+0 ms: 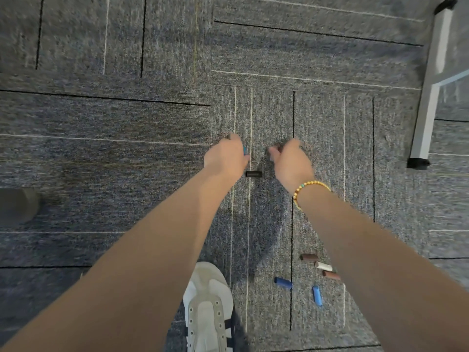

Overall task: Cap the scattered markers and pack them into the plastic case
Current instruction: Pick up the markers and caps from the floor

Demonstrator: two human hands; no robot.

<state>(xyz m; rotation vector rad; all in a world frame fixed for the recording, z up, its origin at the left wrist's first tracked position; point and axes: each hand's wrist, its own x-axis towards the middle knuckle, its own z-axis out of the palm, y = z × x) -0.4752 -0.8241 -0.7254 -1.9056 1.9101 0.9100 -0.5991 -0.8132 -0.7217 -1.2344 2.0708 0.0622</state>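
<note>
Both arms reach down to the grey carpet. My left hand (225, 156) is curled shut, and a blue marker tip (245, 150) pokes out on its right side; more may be hidden in the fist. My right hand (291, 162), with a bead bracelet on its wrist, pinches a small dark piece (279, 147) that is too blurred to name. A black cap (253, 174) lies on the carpet between the two hands. Near my right forearm lie loose short pieces: a brown one (309, 257), a white one (323, 266), another brown one (331, 275) and two blue ones (283, 282) (317, 295). No plastic case is in view.
My white sneaker (208, 306) stands at the bottom middle. A white table leg (429, 97) with a black foot slants down at the far right. A dark rounded object (17, 204) sits at the left edge. Striped carpet tiles cover the floor.
</note>
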